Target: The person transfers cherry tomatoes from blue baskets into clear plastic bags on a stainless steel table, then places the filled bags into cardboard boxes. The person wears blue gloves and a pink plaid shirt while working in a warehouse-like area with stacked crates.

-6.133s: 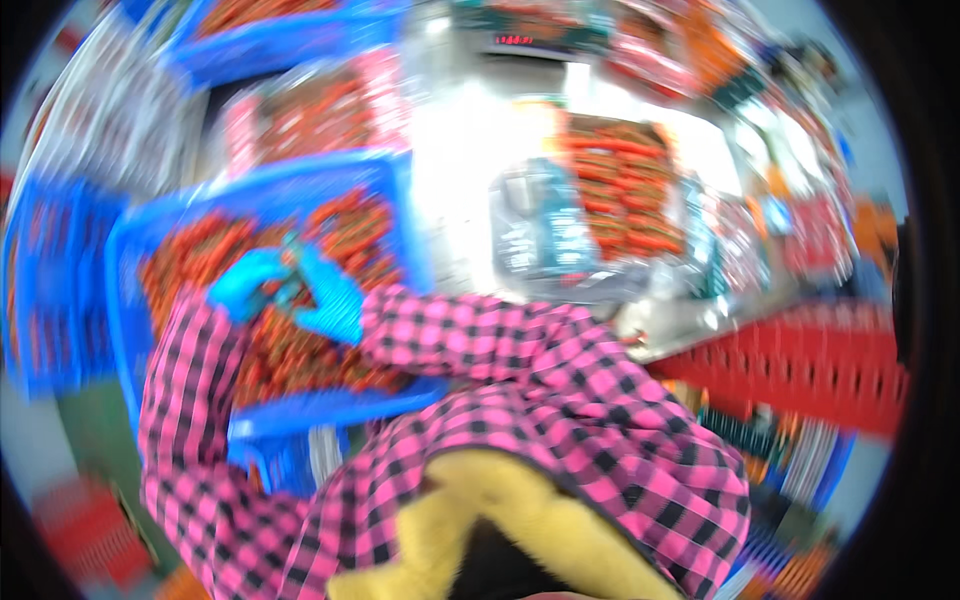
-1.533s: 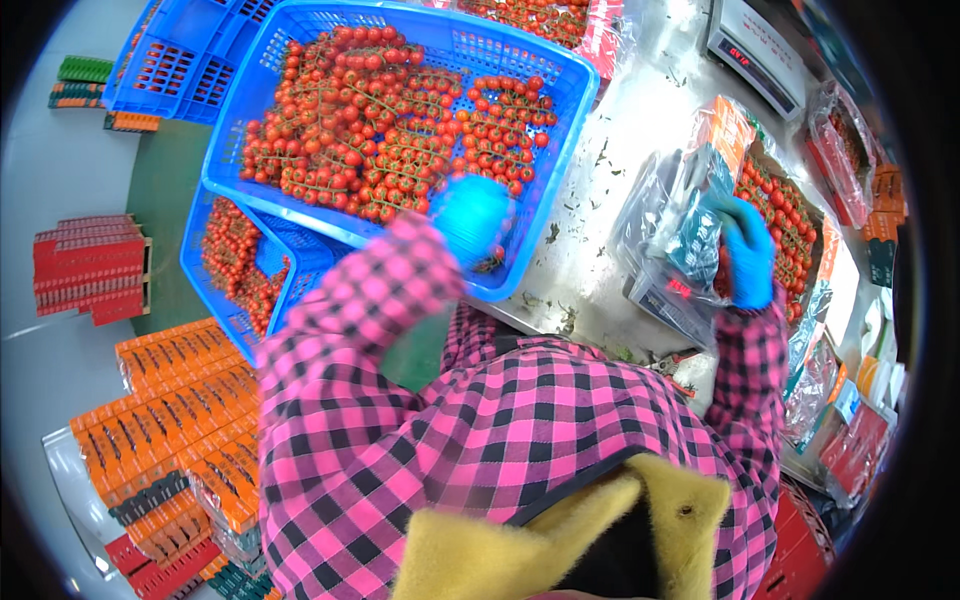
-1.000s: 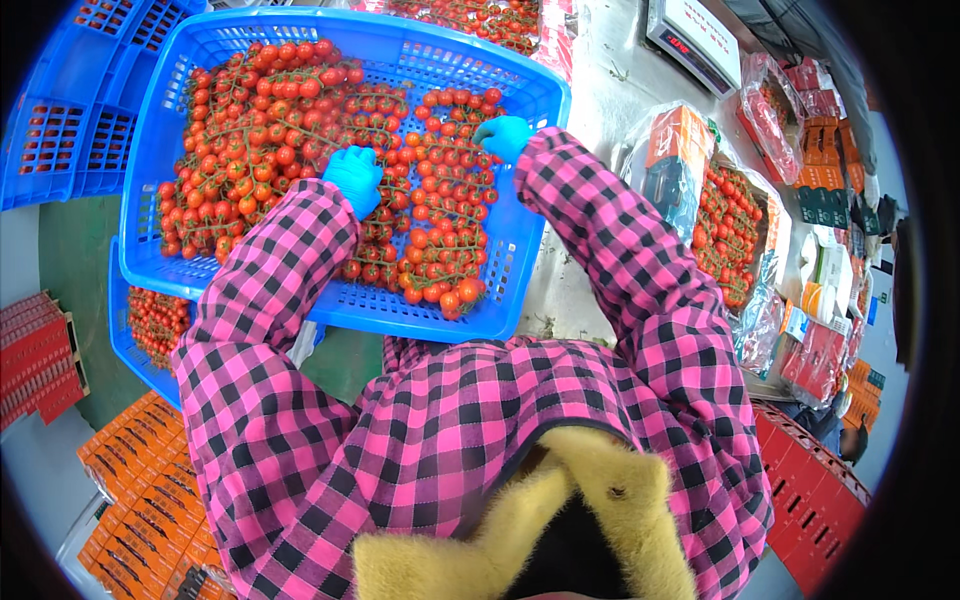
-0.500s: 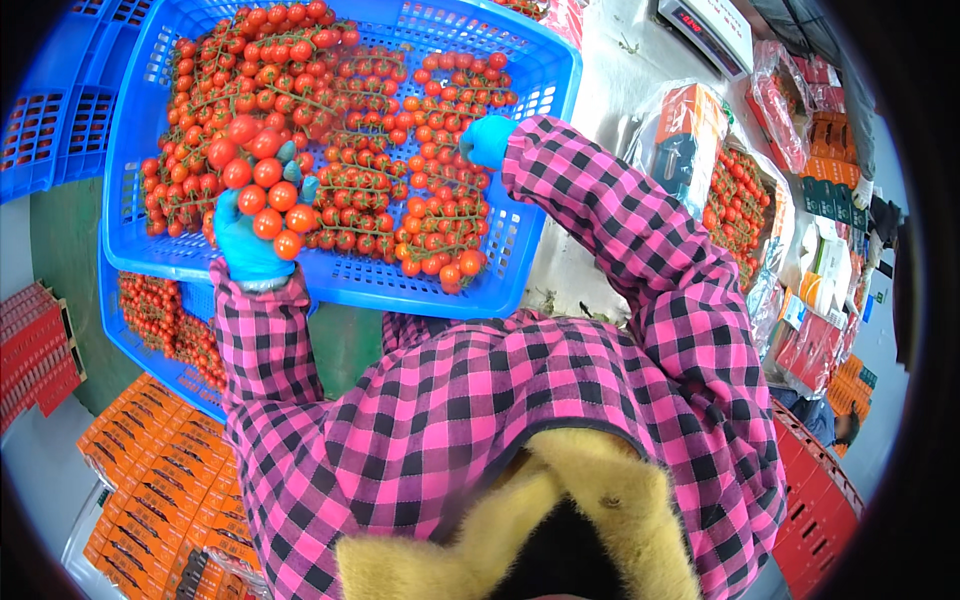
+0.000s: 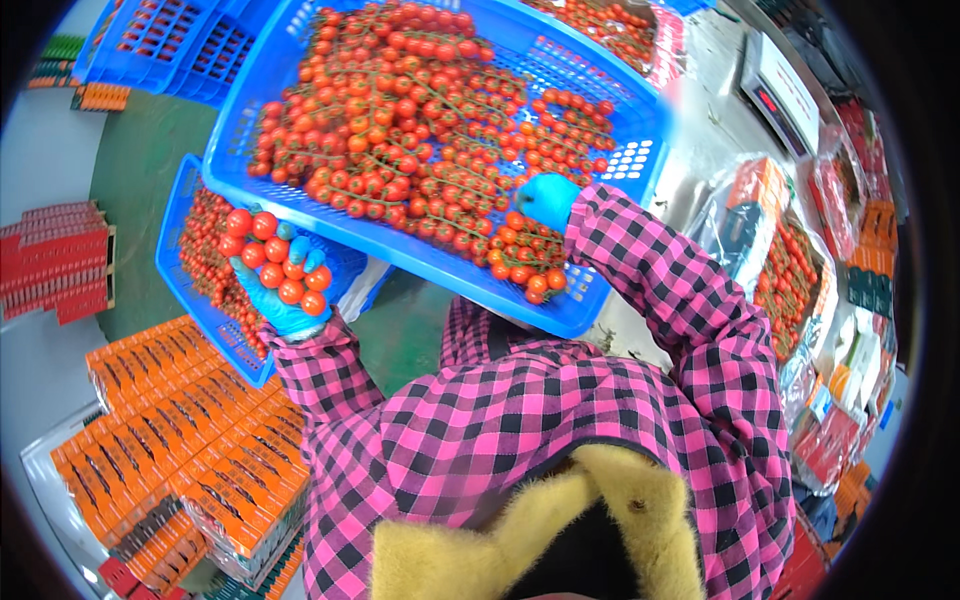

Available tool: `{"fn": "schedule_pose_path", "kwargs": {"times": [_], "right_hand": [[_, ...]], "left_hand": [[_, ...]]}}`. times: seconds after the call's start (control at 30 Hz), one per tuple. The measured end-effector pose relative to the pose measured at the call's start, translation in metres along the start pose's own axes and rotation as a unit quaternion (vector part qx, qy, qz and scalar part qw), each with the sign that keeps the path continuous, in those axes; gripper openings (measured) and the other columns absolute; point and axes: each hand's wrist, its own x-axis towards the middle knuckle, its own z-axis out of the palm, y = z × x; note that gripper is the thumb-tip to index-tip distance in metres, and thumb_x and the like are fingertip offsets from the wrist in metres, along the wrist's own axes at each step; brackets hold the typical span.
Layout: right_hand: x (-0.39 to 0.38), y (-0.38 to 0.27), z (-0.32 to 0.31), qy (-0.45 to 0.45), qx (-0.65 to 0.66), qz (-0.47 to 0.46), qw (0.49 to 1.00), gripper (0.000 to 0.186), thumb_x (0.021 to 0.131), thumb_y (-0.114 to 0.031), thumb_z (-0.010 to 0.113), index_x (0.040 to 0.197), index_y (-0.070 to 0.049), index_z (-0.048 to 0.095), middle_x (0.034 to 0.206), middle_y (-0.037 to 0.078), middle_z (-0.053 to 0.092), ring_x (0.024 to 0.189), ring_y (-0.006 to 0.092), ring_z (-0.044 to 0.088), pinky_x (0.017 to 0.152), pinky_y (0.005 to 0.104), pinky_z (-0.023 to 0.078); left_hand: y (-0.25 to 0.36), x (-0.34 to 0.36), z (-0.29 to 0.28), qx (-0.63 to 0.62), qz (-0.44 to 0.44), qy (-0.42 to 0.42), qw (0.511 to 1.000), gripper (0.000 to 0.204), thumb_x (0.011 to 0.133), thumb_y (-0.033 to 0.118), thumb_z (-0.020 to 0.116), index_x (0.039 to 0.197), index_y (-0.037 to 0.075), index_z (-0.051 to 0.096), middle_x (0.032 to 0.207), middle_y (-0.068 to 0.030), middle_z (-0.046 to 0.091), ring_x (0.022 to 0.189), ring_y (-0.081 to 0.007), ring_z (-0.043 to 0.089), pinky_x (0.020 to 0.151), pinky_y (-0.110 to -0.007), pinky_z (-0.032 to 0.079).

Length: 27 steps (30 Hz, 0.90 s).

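Observation:
My left hand, in a blue glove, is closed round a vine bunch of red cherry tomatoes, outside the near left edge of a large blue crate. My right hand, also gloved blue, is inside that crate's right side with curled fingers, on or beside rows of vine tomatoes; what it grips, if anything, is hidden. A high heap of tomatoes fills the crate's left part. A lower blue crate holding more tomatoes lies below my left hand.
A scale stands on the steel table at right, near bagged tomato boxes. Stacked orange boxes are at lower left, red boxes on a pallet at far left, and stacked blue crates at upper left.
My left hand has lifted a tomato bunch and moved it outward past the big crate's near left edge. My right hand stays in that crate, lower among the tomatoes. The view has shifted.

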Motion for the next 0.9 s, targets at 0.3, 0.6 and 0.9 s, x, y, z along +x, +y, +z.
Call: {"fn": "schedule_pose_path", "kwargs": {"times": [0.3, 0.6, 0.9], "right_hand": [[0.082, -0.148, 0.014, 0.208, 0.078, -0.261, 0.939, 0.033, 0.072, -0.018, 0.061, 0.104, -0.01, 0.055, 0.096, 0.01, 0.053, 0.087, 0.0278, 0.053, 0.073, 0.0369, 0.046], [0.064, -0.14, 0.002, 0.065, 0.096, -0.099, 0.988, 0.032, 0.068, -0.022, 0.058, 0.093, -0.003, 0.053, 0.088, 0.018, 0.054, 0.085, 0.0314, 0.054, 0.074, 0.0407, 0.044], [0.012, 0.025, -0.018, 0.434, -0.074, -0.036, 0.897, 0.038, 0.063, -0.012, 0.062, 0.099, -0.004, 0.057, 0.097, 0.015, 0.056, 0.089, 0.0311, 0.054, 0.076, 0.0385, 0.044]], "left_hand": [[0.016, -0.043, -0.016, 0.011, 0.043, 0.128, 0.991, 0.054, 0.084, 0.049, 0.042, 0.117, 0.007, 0.037, 0.096, -0.0104, 0.05, 0.066, -0.0178, 0.05, 0.056, -0.033, 0.046], [0.015, -0.045, -0.027, 0.008, 0.043, 0.126, 0.991, 0.052, 0.086, 0.047, 0.036, 0.121, 0.009, 0.039, 0.108, -0.0149, 0.053, 0.089, -0.0286, 0.056, 0.061, -0.041, 0.052], [0.012, -0.018, -0.035, -0.018, 0.005, 0.059, 0.998, 0.056, 0.085, 0.048, 0.041, 0.122, 0.006, 0.035, 0.116, -0.0138, 0.047, 0.085, -0.0223, 0.049, 0.068, -0.036, 0.043]]}}
